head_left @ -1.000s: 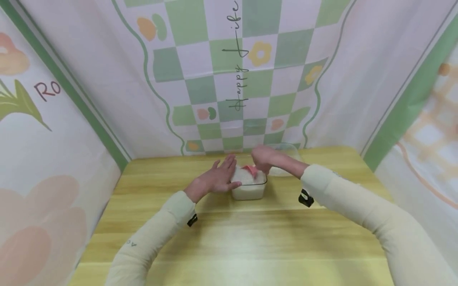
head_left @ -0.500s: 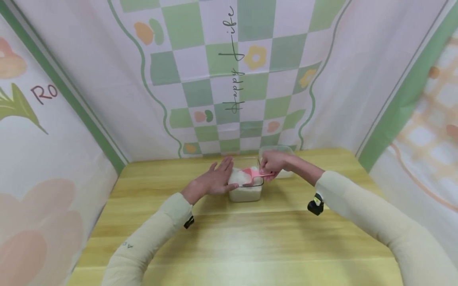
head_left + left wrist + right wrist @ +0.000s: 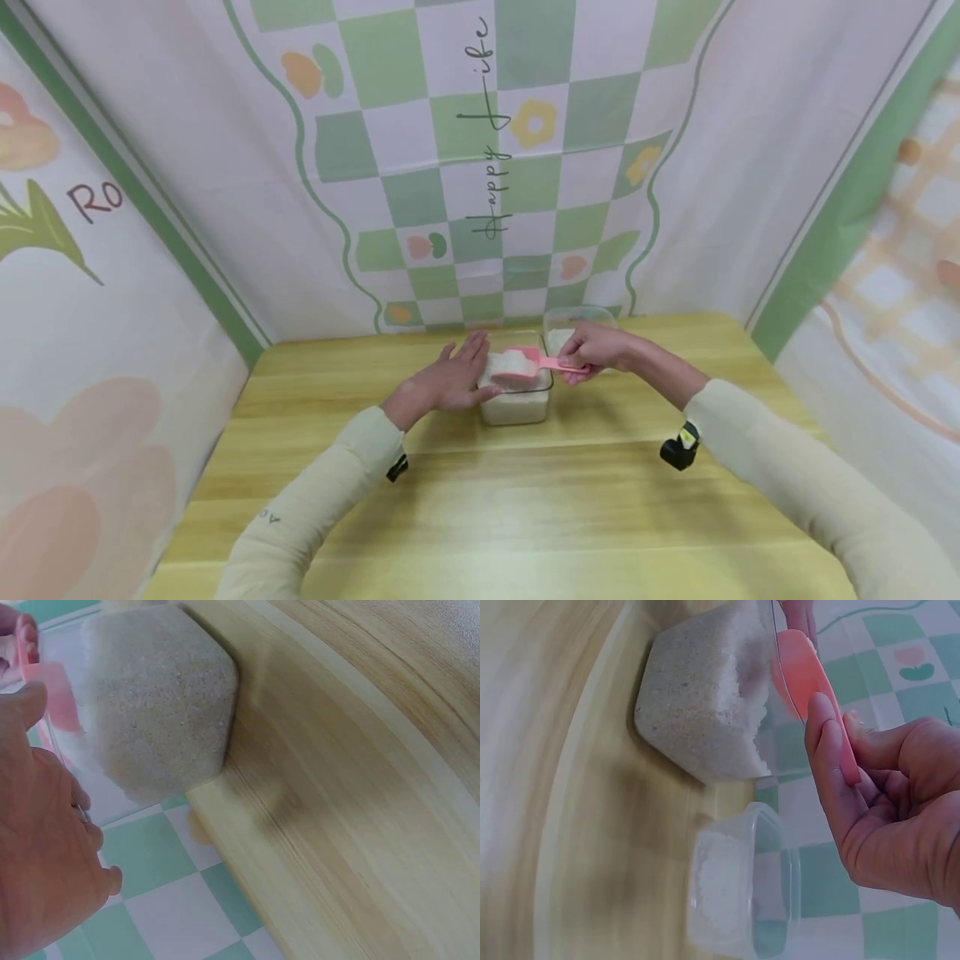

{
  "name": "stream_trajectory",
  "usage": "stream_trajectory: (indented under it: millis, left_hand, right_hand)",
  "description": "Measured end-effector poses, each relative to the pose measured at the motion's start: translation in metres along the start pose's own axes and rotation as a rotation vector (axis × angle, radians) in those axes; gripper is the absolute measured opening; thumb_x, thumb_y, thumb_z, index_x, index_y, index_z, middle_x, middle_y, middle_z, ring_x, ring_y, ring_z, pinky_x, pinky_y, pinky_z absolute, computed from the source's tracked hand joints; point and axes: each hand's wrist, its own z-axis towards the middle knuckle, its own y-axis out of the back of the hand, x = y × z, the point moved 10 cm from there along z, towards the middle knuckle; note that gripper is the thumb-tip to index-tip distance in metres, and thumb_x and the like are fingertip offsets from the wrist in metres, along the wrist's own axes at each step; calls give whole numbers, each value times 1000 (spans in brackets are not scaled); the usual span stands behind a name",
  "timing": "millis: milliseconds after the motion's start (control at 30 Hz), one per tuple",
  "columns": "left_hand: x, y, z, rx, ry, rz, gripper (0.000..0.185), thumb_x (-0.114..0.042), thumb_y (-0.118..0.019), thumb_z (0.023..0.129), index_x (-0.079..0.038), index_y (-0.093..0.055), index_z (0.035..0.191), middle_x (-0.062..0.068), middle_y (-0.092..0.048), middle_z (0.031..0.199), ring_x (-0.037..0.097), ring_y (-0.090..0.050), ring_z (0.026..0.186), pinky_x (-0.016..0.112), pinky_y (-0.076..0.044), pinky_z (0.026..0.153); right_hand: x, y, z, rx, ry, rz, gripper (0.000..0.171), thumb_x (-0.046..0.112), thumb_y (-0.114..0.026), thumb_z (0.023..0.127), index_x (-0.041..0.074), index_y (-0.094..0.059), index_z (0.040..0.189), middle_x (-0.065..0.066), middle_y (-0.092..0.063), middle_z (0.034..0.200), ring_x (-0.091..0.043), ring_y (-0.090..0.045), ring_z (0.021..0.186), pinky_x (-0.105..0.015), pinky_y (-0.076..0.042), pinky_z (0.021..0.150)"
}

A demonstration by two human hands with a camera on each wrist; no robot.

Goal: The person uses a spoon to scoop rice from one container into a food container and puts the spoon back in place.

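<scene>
My right hand (image 3: 596, 348) grips the handle of a pink scoop (image 3: 531, 360), thumb on one side and fingers on the other. White rice (image 3: 510, 363) is heaped in the scoop, which sits over the mouth of a clear rectangular container (image 3: 517, 410). That container holds a lot of rice (image 3: 697, 697), hollowed on top as the right wrist view shows. My left hand (image 3: 447, 377) lies flat against the container's left side, fingers straight and thumb at the front rim. In the left wrist view, the left hand (image 3: 45, 832) hides part of the container's upper wall.
A second, smaller clear tub (image 3: 581, 313) stands behind my right hand, with a white fill (image 3: 720, 881) in its lower part. Both containers stand at the back of the wooden table (image 3: 510, 500), near a checked cloth backdrop (image 3: 480, 192).
My right hand has turned over and drawn back to the right. The scoop has come up from the rice and now lies level with a heap in it. The left hand stays put.
</scene>
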Motion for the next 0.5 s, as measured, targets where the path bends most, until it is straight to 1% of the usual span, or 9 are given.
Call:
stream_trajectory:
  millis: [133, 300, 500]
  left_hand:
    - [0, 0, 0, 0, -1, 10, 89, -63, -26, 103, 1, 0, 159, 17, 9, 168, 27, 8, 156, 57, -9, 124]
    - [1, -1, 1, -3, -3, 18, 90, -63, -26, 103, 2, 0, 159, 19, 8, 168, 28, 8, 156, 57, -10, 124]
    - [1, 0, 1, -10, -6, 7, 90, -63, -27, 103, 2, -2, 159, 19, 8, 168, 29, 8, 156, 57, -10, 124]
  right_hand:
    - [-6, 3, -4, -18, 12, 41, 25, -4, -50, 99, -21, -64, 110, -5, -71, 73, -10, -70, 66, -20, -58, 64]
    - [-10, 5, -8, -18, 37, 84, 21, -4, -50, 99, -18, -67, 99, -4, -70, 72, -9, -69, 66, -20, -58, 64]
    - [-12, 9, -13, -29, 57, 83, 21, -3, -51, 99, -16, -67, 98, -5, -70, 74, -10, -69, 67, -21, -58, 65]
